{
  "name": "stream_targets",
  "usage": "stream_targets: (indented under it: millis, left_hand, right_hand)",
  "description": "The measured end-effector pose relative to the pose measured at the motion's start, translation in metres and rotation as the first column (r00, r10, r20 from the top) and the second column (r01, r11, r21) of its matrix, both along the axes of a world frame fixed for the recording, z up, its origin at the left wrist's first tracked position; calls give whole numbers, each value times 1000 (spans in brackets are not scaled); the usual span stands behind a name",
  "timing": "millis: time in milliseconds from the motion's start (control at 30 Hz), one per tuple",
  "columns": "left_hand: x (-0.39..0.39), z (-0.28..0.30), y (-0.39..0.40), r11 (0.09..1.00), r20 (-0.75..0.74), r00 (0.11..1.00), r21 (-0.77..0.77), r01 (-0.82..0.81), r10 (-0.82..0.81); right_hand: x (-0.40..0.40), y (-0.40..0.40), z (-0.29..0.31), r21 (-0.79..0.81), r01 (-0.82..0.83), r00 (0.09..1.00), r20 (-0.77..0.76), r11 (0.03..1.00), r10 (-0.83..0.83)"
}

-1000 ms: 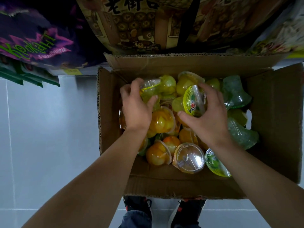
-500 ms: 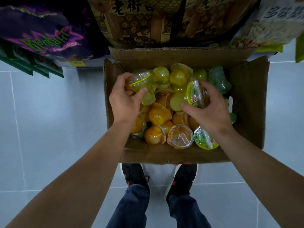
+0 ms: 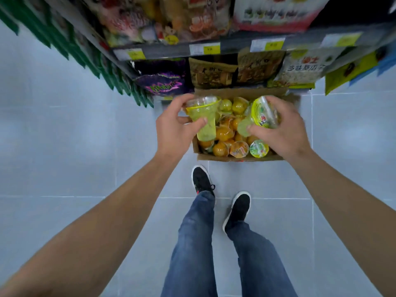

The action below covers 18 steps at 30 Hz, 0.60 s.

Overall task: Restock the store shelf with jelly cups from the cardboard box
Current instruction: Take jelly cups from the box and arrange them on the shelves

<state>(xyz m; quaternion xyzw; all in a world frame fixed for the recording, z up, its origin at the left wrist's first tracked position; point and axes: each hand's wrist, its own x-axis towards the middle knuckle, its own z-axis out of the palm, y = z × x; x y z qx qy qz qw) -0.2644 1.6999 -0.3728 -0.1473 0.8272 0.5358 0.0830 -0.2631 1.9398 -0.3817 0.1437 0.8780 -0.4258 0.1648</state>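
Observation:
An open cardboard box (image 3: 227,157) sits on the floor against the shelf, filled with several orange, yellow and green jelly cups (image 3: 222,133). My left hand (image 3: 173,129) grips a yellow-green jelly cup (image 3: 204,121) lifted above the box's left side. My right hand (image 3: 278,129) grips another yellow-green jelly cup (image 3: 262,113) with a printed lid, raised over the box's right side. Both cups are clear of the pile.
The store shelf (image 3: 214,50) rises behind the box, its rail carrying yellow price tags, with snack bags above and below it. Green packs (image 3: 70,48) hang along the left. My shoes (image 3: 202,181) and jeans stand on the pale tiled floor before the box.
Both hands have lifted their cups up out of the box. The view has pulled back and up, so the box looks smaller and more shelf shows.

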Motion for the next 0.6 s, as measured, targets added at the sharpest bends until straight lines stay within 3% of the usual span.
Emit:
stream_targets:
  millis: [333,600]
  left_hand:
    - [61,213,20,1000,-242,970,-15,15,-18]
    - [69,364,-1,996,-526,849,-90,1,-48]
  right_hand:
    - [39,23,217,59,-203,947,-241,977,212]
    - [46,16,371,147,-267,852,-425,953,304]
